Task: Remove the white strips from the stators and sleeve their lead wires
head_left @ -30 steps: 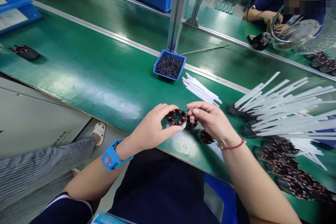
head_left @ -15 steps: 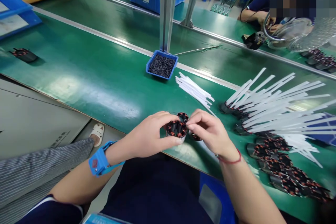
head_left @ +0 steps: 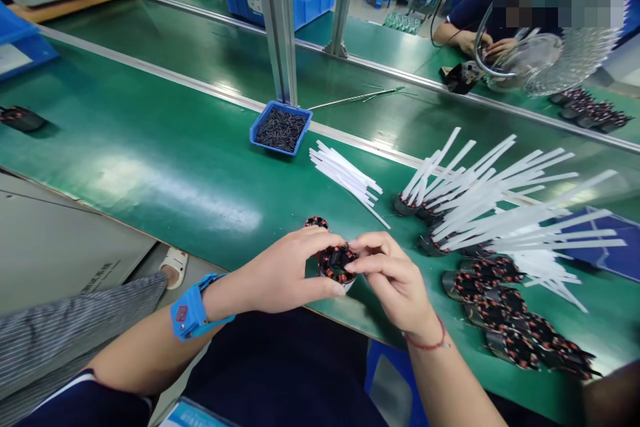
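Observation:
My left hand [head_left: 280,270] is closed around a motor stator [head_left: 334,265], a dark ring with copper windings, near the table's front edge. Its fingers wrap the far side and the thumb lies along the near side. My right hand [head_left: 393,280] has its fingertips pressed together at the stator's right rim; what they pinch, if anything, is too small to make out. Just behind my left hand, a second stator [head_left: 317,221] is partly hidden by the fingers. White strips [head_left: 345,170] lie loose on the table beyond both hands.
A blue tray [head_left: 255,140] of short black tubes stands by a metal post [head_left: 280,33]. At right are stators with upright white strips [head_left: 480,187] and several bare stators [head_left: 500,313]. A lone stator [head_left: 23,119] sits far left. Co-workers' hands [head_left: 480,43] show across the table.
The view has shifted, so the table's things appear farther left. My right fingertips have moved from the stator's upper right to its right rim. The second stator now shows behind my left hand.

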